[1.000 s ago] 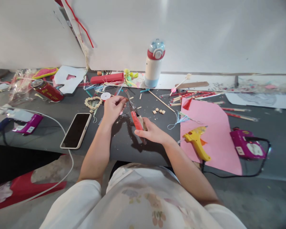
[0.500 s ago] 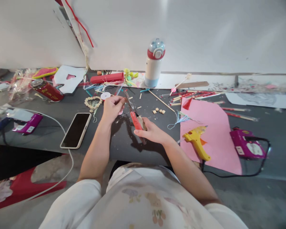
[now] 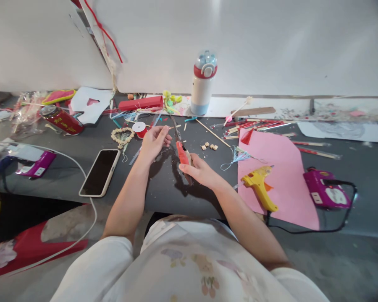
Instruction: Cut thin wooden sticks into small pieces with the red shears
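My left hand (image 3: 155, 143) is closed in a pinch, its thumb and forefinger on what looks like a short thin wooden stick (image 3: 175, 126) at the scissor blades. My right hand (image 3: 199, 169) grips the scissors (image 3: 182, 154) by their red handles, blades pointing away from me. Beside my left hand stands a spool of red thread (image 3: 140, 130). A beaded heart-shaped loop (image 3: 122, 136) with a pale tassel lies farther left. Several small pale cubes (image 3: 209, 146) rest to the right of the scissors, and tiny stick pieces are scattered around the blades.
A bottle (image 3: 203, 86) stands at the back. To the right, a yellow glue gun (image 3: 260, 184) lies on pink paper (image 3: 290, 197), near a purple power box (image 3: 327, 188). A phone (image 3: 101, 173), a red can (image 3: 61, 120) and a white cable (image 3: 77, 161) are on the left.
My left hand has shifted slightly right and turned, its fingers less curled. The red spool beside it now shows more fully. The scissors have moved a little right and stand straighter.
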